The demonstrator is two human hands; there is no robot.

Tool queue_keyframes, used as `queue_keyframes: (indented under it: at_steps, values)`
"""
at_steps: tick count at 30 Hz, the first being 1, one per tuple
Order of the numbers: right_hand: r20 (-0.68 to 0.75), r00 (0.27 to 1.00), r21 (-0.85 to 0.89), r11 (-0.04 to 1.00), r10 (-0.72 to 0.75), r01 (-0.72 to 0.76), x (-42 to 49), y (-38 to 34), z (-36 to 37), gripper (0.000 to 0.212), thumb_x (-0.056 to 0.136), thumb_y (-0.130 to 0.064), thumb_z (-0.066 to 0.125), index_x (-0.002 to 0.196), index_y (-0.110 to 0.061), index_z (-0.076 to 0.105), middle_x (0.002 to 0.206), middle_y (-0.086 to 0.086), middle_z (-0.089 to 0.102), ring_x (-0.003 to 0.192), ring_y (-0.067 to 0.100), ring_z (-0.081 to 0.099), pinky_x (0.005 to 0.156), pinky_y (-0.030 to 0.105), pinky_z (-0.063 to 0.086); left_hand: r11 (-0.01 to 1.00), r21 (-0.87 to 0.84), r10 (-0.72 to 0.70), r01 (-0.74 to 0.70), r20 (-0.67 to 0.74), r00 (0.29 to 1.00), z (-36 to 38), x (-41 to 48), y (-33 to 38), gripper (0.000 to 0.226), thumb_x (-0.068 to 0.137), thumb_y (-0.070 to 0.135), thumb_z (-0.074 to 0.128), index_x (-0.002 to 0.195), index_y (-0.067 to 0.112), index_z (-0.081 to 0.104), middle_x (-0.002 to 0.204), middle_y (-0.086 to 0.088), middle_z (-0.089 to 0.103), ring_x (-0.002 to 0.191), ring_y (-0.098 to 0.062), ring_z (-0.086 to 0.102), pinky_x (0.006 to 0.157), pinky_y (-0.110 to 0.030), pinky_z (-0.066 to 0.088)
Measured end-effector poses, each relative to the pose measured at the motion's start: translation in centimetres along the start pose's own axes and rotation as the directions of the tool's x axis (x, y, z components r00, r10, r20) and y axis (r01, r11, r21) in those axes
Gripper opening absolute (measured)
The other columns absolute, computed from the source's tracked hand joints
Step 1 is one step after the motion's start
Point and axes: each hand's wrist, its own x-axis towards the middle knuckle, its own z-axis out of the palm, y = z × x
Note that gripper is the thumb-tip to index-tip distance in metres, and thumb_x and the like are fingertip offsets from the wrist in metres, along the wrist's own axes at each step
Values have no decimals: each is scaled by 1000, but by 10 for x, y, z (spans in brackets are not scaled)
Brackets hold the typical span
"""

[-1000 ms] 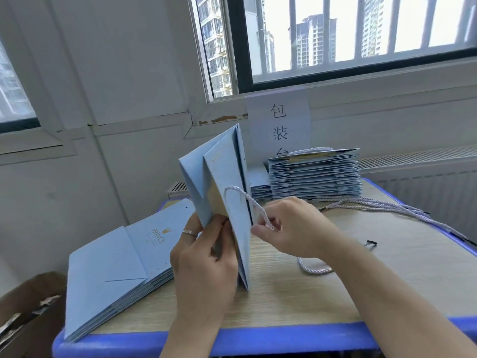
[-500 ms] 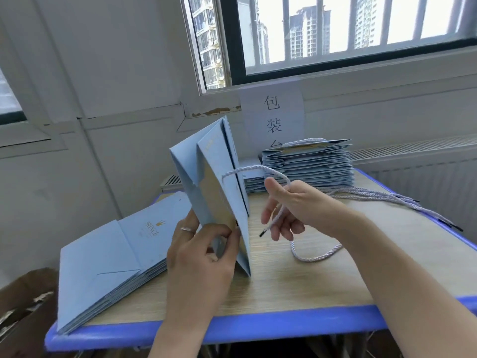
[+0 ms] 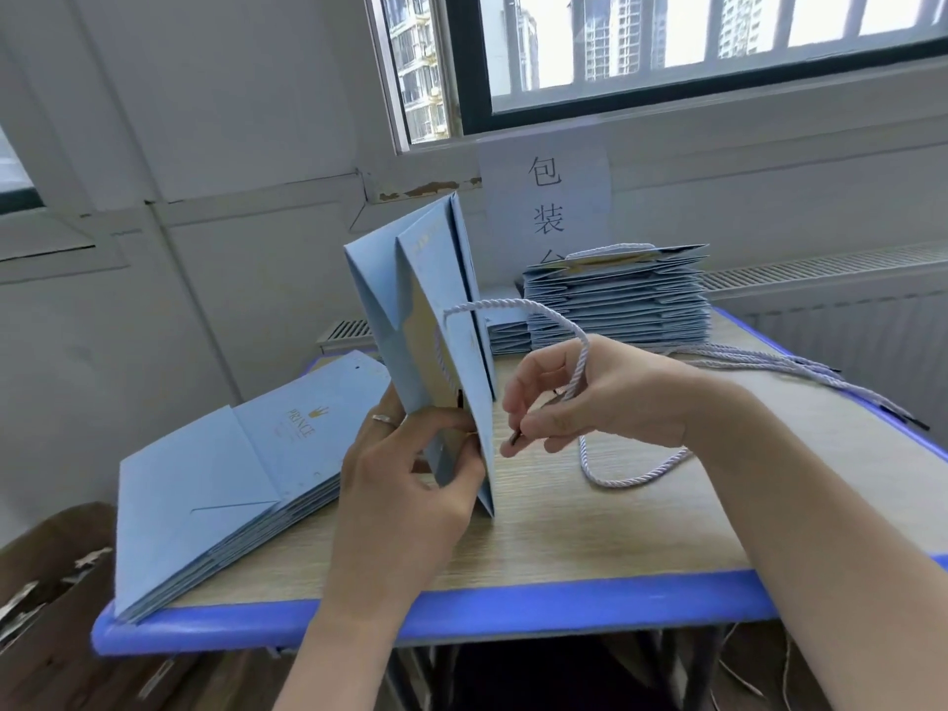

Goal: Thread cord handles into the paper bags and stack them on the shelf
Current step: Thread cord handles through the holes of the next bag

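A folded light-blue paper bag (image 3: 431,310) stands upright on the wooden table (image 3: 590,536). My left hand (image 3: 415,469) grips its lower edge, thumb and fingers pinching the panels. A white twisted cord (image 3: 538,313) comes out of a hole in the bag's side and arcs over to my right hand (image 3: 585,397). That hand pinches the cord's dark tipped end just right of the bag's edge. A second cord (image 3: 631,477) loops on the table below my right hand.
A stack of flat blue bags (image 3: 231,464) lies at the table's left. A pile of bags with handles (image 3: 620,300) sits at the back by the wall, under a paper sign. Loose cords (image 3: 800,366) trail to the right edge. A cardboard box (image 3: 46,582) stands lower left.
My right hand pulled the cord out through the bag's hole, then brought its tipped end back down close to the bag's edge. My left hand kept its grip on the bag.
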Motion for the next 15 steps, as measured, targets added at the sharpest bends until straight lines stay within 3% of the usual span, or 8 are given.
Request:
queue_keyframes:
  at_steps: [2, 6, 11, 15]
  values:
    - [24, 1000, 19, 1000, 5, -6, 0, 0, 1, 13, 87, 9, 67, 95, 0, 66, 91, 11, 69, 96, 33, 74, 71, 21, 57, 1000, 18, 16, -16, 15, 1000, 0, 0, 0, 11, 74, 25, 66, 79, 33, 70, 91, 17, 61, 85, -16, 61, 64, -26, 51]
    - [-55, 998, 10, 1000, 18, -17, 2, 0, 5, 11, 83, 9, 71, 89, 1, 67, 79, 14, 70, 81, 33, 75, 66, 22, 58, 998, 56, 25, -28, 48, 999, 0, -2, -1, 13, 72, 23, 67, 83, 29, 72, 95, 14, 62, 87, -16, 61, 66, -33, 53]
    - [-174, 982, -193, 980, -73, 39, 7, -1, 10, 13, 78, -1, 80, 81, -9, 71, 70, 10, 69, 66, 19, 68, 62, 24, 53, 999, 39, 9, -11, 52, 999, 0, -2, -1, 14, 72, 26, 67, 82, 34, 71, 96, 12, 62, 87, -13, 61, 65, -23, 50]
    - [-202, 974, -172, 983, -103, 68, 9, -1, 8, 12, 78, -1, 81, 82, -8, 71, 68, 8, 67, 63, 18, 65, 63, 24, 52, 999, 34, -5, 3, 69, 998, 0, -2, -1, 14, 72, 27, 69, 84, 34, 72, 97, 12, 63, 89, -11, 61, 69, -26, 52]
